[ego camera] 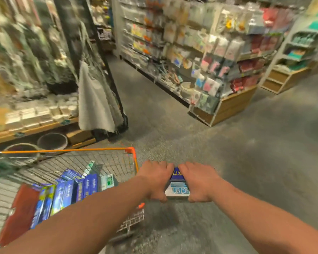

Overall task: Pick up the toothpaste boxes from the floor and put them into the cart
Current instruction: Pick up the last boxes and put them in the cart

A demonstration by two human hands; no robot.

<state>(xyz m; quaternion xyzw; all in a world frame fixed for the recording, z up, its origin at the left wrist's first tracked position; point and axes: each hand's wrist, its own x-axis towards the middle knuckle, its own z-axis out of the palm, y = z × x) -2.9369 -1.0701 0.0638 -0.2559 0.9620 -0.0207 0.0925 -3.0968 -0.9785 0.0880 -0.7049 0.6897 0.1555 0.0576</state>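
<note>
Left hand (155, 178) and right hand (200, 180) grip toothpaste boxes (177, 186) beside the box-filled cart (133, 154).

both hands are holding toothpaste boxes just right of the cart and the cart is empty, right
Not quite. The head view shows the cart is not empty: several blue toothpaste boxes stand inside it. The rest holds: the left hand and right hand hold a stack of boxes just right of the cart.

Toothpaste boxes (66, 193) stand in the cart (130, 150), left of the box (178, 186) between both hands.
</note>
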